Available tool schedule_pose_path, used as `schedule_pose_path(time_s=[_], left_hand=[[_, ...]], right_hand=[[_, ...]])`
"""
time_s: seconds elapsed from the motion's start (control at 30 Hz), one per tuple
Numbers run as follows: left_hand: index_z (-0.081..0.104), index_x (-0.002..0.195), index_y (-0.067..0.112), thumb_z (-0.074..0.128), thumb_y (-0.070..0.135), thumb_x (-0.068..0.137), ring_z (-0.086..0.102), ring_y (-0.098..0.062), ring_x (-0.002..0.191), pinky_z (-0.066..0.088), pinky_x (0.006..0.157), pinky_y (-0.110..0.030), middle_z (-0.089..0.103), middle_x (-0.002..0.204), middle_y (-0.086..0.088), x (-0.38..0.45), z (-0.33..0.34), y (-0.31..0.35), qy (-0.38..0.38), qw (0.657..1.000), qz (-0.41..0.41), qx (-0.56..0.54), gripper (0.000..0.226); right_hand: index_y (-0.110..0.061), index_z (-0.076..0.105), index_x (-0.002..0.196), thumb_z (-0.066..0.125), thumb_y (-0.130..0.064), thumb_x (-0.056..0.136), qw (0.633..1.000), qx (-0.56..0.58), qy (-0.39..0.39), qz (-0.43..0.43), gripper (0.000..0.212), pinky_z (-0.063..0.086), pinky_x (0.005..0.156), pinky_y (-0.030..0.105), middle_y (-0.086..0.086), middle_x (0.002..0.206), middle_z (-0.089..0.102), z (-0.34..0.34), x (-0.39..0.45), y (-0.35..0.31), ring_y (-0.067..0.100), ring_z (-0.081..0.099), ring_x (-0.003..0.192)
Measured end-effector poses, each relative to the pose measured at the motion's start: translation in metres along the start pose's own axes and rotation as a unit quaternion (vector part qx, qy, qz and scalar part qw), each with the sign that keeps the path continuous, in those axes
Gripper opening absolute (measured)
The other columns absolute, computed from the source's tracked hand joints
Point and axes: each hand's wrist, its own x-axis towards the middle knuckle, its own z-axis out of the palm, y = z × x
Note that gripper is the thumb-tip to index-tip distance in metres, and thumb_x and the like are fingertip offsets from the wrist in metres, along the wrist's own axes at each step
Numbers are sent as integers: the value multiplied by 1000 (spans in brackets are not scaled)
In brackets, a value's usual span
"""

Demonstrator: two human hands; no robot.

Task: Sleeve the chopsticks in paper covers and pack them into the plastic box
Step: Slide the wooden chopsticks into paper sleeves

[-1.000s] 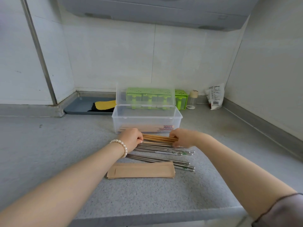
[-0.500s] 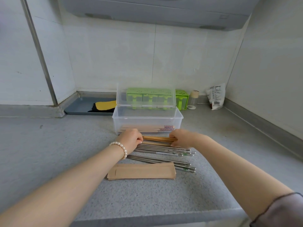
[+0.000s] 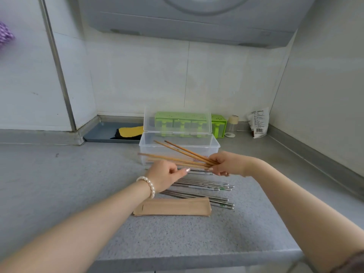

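Note:
My right hand (image 3: 228,164) grips the ends of several wooden chopsticks (image 3: 177,153), fanned out and raised above the counter in front of the clear plastic box (image 3: 213,143). My left hand (image 3: 166,175), with a pearl bracelet, hovers just under the lower sticks with its fingers loosely extended and holds nothing. The box stands open with its lid upright, and sleeved chopsticks lie inside, partly hidden. Several metal chopsticks (image 3: 204,187) lie on the counter below my hands. A stack of brown paper covers (image 3: 173,206) lies nearest to me.
A green holder (image 3: 218,125) stands behind the box beside a small jar (image 3: 232,125) and a white packet (image 3: 259,123). A grey tray (image 3: 102,133) with a yellow and black item sits at the back left. The counter edge (image 3: 197,261) runs below the covers.
The wooden chopsticks lay flat under both hands; now my right hand has lifted them off the counter and fanned them. My left hand has let go and dropped slightly. The camera has tilted upward.

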Motion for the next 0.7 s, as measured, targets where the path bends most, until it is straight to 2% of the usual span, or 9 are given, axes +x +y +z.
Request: schedule_pose_path(time_s=[0.07, 0.13, 0.2, 0.27, 0.33, 0.43, 0.53, 0.63, 0.7], left_hand=[[67, 74, 9, 53, 65, 77, 59, -10, 59, 52, 70, -33, 68, 69, -6, -3, 1, 15, -48, 992, -44, -111, 58], [64, 85, 18, 56, 76, 63, 64, -14, 78, 52, 79, -34, 69, 84, 0, -4, -2, 37, -45, 955, -78, -281, 62], [60, 91, 17, 62, 64, 62, 63, -20, 85, 51, 82, -36, 67, 87, -1, 2, -11, 56, 2, 862, -118, -493, 55], [58, 93, 11, 63, 45, 72, 60, -21, 79, 50, 82, -35, 64, 82, -5, 11, -24, 74, 9, 752, -146, -643, 40], [54, 76, 12, 63, 32, 81, 51, -14, 61, 47, 73, -29, 53, 62, 0, 21, -30, 92, -1, 715, -158, -681, 23], [40, 61, 19, 63, 32, 85, 30, -8, 41, 35, 53, -21, 32, 45, 8, 43, -29, 118, 21, 787, -146, -600, 36], [35, 58, 22, 56, 43, 88, 27, -9, 42, 32, 50, -21, 29, 43, 10, 63, -32, 137, 2, 861, -114, -496, 43], [37, 61, 20, 55, 51, 85, 29, -11, 45, 35, 52, -23, 30, 46, 8, 82, -30, 143, -30, 892, -110, -437, 43], [40, 65, 19, 56, 54, 83, 30, -11, 46, 35, 52, -23, 31, 47, 8, 89, -25, 142, -36, 897, -117, -426, 42]], right_hand=[[-12, 54, 89, 48, -6, 93, 991, 133, -12, -26, 9, 34, 52, 21, 1, 66, 45, 4, -8, 3, 11, 37, 55], [-8, 51, 92, 48, -7, 93, 970, 234, -32, -56, 3, 31, 55, 23, 1, 67, 45, 11, -12, 6, 12, 36, 58], [-9, 49, 94, 50, -10, 90, 959, 266, -56, -77, 4, 31, 55, 24, 0, 66, 45, 20, -15, 3, 12, 37, 57], [-10, 47, 89, 51, -11, 92, 973, 215, -38, -72, 5, 35, 56, 22, -1, 64, 45, 29, -14, -3, 11, 40, 56], [-13, 46, 82, 50, -13, 94, 992, 117, 25, -48, 12, 41, 63, 22, -2, 65, 45, 33, -7, -9, 12, 44, 60], [-12, 51, 78, 50, -25, 94, 988, 117, 99, -14, 20, 47, 78, 31, 0, 68, 53, 32, 5, -15, 17, 52, 70], [-11, 60, 79, 51, -40, 92, 978, 138, 156, 19, 33, 49, 74, 24, 2, 76, 63, 23, 14, -18, 15, 58, 71], [-8, 67, 86, 49, -52, 88, 981, 53, 182, 49, 48, 51, 77, 31, 11, 85, 69, 16, 22, -13, 20, 60, 76], [-4, 67, 88, 51, -51, 88, 980, 56, 181, 58, 49, 49, 67, 26, 6, 75, 65, 16, 26, -8, 16, 58, 66]])
